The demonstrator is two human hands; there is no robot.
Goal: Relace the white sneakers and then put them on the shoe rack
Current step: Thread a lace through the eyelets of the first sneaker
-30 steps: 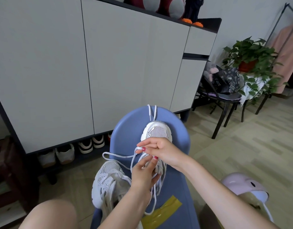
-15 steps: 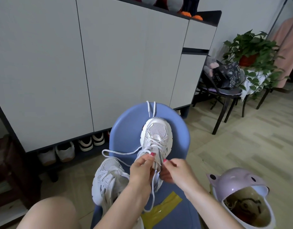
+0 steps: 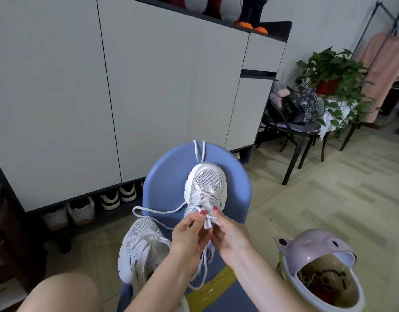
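A white sneaker (image 3: 206,184) lies toe-away on a blue chair seat (image 3: 169,176). Its white lace (image 3: 158,211) loops out to the left, and two lace ends hang over the chair's far edge. My left hand (image 3: 189,235) and my right hand (image 3: 227,233) meet over the sneaker's tongue, both pinching the lace there. The second white sneaker (image 3: 140,246) rests at the chair's left edge, partly behind my left forearm. The shoe rack shelf (image 3: 86,212) runs under the grey cabinet and holds several shoes.
A pink animal-shaped bin (image 3: 315,266) stands open at the lower right. A black chair with a bag (image 3: 293,113) and a potted plant (image 3: 331,79) stand at the right. My bare knee (image 3: 59,293) fills the lower left. Yellow tape (image 3: 214,282) crosses the chair.
My right hand came back from above the sneaker's toe to meet my left hand at the tongue. The view tilted slightly, bringing the pink bin into sight.
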